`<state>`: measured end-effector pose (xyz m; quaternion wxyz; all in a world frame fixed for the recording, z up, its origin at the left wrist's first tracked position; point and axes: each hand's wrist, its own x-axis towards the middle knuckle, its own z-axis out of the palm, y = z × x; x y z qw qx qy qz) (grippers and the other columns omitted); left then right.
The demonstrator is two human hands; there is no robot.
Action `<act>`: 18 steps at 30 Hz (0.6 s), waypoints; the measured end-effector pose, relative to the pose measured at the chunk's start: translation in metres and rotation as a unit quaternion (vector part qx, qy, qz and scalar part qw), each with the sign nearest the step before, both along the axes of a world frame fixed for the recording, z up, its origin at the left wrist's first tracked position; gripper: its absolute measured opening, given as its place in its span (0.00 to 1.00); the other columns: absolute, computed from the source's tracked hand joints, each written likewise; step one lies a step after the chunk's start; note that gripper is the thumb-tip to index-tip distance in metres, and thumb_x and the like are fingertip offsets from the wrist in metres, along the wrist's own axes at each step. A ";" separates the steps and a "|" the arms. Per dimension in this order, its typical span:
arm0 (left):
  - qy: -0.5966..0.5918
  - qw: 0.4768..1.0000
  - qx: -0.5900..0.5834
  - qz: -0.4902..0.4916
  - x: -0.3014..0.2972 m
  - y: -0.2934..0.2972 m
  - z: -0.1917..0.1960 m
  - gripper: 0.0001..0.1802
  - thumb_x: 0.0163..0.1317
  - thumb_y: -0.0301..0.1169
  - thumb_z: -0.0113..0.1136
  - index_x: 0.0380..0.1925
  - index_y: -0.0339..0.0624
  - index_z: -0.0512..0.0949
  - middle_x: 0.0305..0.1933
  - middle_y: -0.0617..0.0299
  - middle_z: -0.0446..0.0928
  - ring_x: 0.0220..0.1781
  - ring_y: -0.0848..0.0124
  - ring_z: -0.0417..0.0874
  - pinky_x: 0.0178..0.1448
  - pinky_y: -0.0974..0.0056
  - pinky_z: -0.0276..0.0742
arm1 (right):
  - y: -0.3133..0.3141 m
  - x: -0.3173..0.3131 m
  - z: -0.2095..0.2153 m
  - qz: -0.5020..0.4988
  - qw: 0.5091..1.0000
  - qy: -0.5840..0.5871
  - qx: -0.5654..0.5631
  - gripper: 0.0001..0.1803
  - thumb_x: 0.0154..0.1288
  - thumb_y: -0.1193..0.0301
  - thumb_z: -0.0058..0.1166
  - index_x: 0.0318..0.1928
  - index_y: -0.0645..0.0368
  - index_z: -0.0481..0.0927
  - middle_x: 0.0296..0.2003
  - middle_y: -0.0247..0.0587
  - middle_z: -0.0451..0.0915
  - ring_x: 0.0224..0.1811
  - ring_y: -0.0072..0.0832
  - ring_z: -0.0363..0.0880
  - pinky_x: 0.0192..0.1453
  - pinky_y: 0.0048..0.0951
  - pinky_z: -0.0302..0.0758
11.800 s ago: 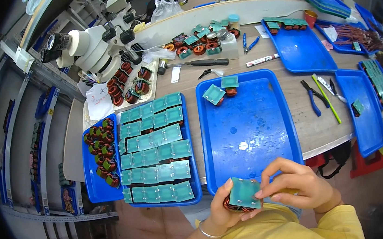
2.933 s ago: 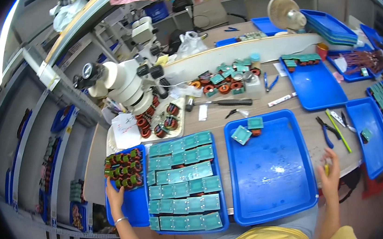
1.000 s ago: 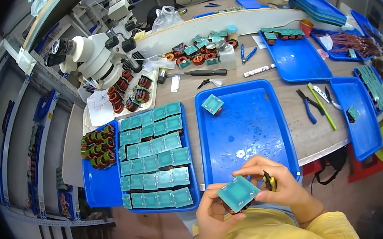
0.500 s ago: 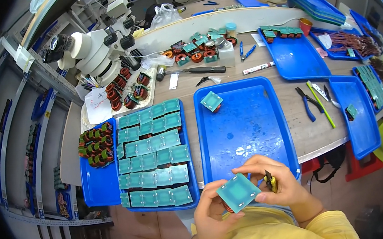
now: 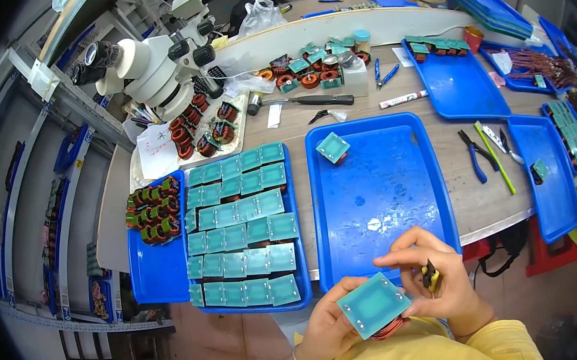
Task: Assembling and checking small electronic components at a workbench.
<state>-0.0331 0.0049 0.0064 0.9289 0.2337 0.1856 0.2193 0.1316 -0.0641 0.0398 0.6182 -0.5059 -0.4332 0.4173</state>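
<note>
My left hand (image 5: 332,328) grips a coil assembly: a square green circuit board (image 5: 374,304) facing up, with copper-red windings (image 5: 388,329) showing beneath its near edge. Small bright solder spots sit near the board's corners. In my right hand (image 5: 448,290) is a small hand tool with yellow-and-black handles (image 5: 430,276), apparently cutters, partly hidden by the fingers. That hand's thumb rests at the board's right edge, while its index finger stretches out above the board. Both hands are over the near edge of a blue tray (image 5: 445,198), which holds one similar assembly (image 5: 333,148) at its far left.
Left stands a blue tray (image 5: 301,249) with rows of board-topped assemblies, beside a tray (image 5: 155,278) of green-and-red coils. A microscope (image 5: 151,75) stands behind. Black-and-blue pliers (image 5: 477,156), a green stick (image 5: 497,161) and more trays lie right. A hammer-like tool (image 5: 315,100) lies beyond.
The whole view has shifted, moving the bench rightward in the picture. The board is turned so its windings show at the near side. My right index finger has lifted away from the board.
</note>
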 end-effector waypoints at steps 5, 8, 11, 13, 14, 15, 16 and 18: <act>0.034 0.998 0.058 0.008 0.006 0.000 0.002 0.19 0.59 0.36 0.50 0.42 0.29 0.67 0.45 0.37 0.70 0.41 0.53 0.79 0.39 0.54 0.82 | -0.003 0.000 0.003 0.016 1.000 -0.015 -0.003 0.29 0.35 0.67 0.71 0.41 0.67 0.78 0.35 0.38 0.66 0.19 0.12 0.63 0.20 0.12 0.54; 0.067 0.994 0.083 0.035 0.006 -0.001 -0.003 0.21 0.58 0.35 0.50 0.46 0.28 0.67 0.46 0.40 0.70 0.39 0.56 0.80 0.37 0.57 0.82 | -0.003 -0.001 0.005 0.007 1.000 -0.025 -0.002 0.29 0.34 0.69 0.71 0.41 0.67 0.78 0.35 0.37 0.66 0.19 0.12 0.63 0.20 0.13 0.54; 0.066 0.994 0.081 0.025 0.007 0.000 -0.005 0.24 0.59 0.35 0.48 0.49 0.27 0.66 0.46 0.44 0.71 0.37 0.57 0.80 0.34 0.59 0.82 | -0.005 0.001 0.003 -0.001 0.999 -0.046 0.005 0.29 0.33 0.71 0.71 0.42 0.67 0.77 0.35 0.37 0.66 0.19 0.12 0.63 0.20 0.13 0.54; 0.066 0.994 0.090 0.007 0.007 0.001 -0.004 0.25 0.59 0.36 0.47 0.50 0.26 0.65 0.46 0.45 0.72 0.36 0.57 0.81 0.32 0.60 0.82 | -0.005 0.001 0.003 -0.003 0.999 -0.047 0.005 0.29 0.33 0.71 0.71 0.42 0.67 0.77 0.35 0.37 0.66 0.19 0.12 0.63 0.20 0.13 0.54; 0.070 0.994 0.084 0.014 0.007 0.000 -0.001 0.26 0.60 0.37 0.46 0.51 0.25 0.64 0.45 0.46 0.72 0.36 0.57 0.80 0.32 0.60 0.82 | -0.004 0.001 0.003 -0.004 0.999 -0.048 0.005 0.29 0.33 0.72 0.71 0.42 0.67 0.77 0.35 0.37 0.66 0.18 0.12 0.62 0.20 0.13 0.54; 0.073 0.994 0.079 0.020 0.008 0.000 0.002 0.27 0.60 0.37 0.46 0.52 0.24 0.62 0.44 0.47 0.72 0.37 0.57 0.80 0.32 0.61 0.82 | -0.004 0.001 0.003 -0.006 0.999 -0.049 0.005 0.29 0.33 0.72 0.71 0.42 0.67 0.77 0.35 0.37 0.66 0.18 0.12 0.62 0.20 0.13 0.54; 0.072 0.994 0.079 0.019 0.008 0.000 0.005 0.27 0.60 0.37 0.46 0.52 0.24 0.62 0.44 0.47 0.72 0.37 0.57 0.80 0.32 0.61 0.82 | -0.004 0.002 0.002 -0.010 0.998 -0.056 0.011 0.28 0.34 0.72 0.71 0.42 0.66 0.77 0.35 0.37 0.67 0.18 0.12 0.62 0.20 0.13 0.54; 0.060 0.996 0.065 -0.002 0.009 0.000 0.009 0.27 0.60 0.38 0.49 0.53 0.27 0.61 0.46 0.48 0.71 0.38 0.57 0.79 0.35 0.61 0.81 | -0.004 0.002 0.001 -0.016 0.998 -0.064 0.017 0.28 0.34 0.72 0.71 0.41 0.66 0.77 0.34 0.37 0.67 0.18 0.11 0.62 0.20 0.13 0.54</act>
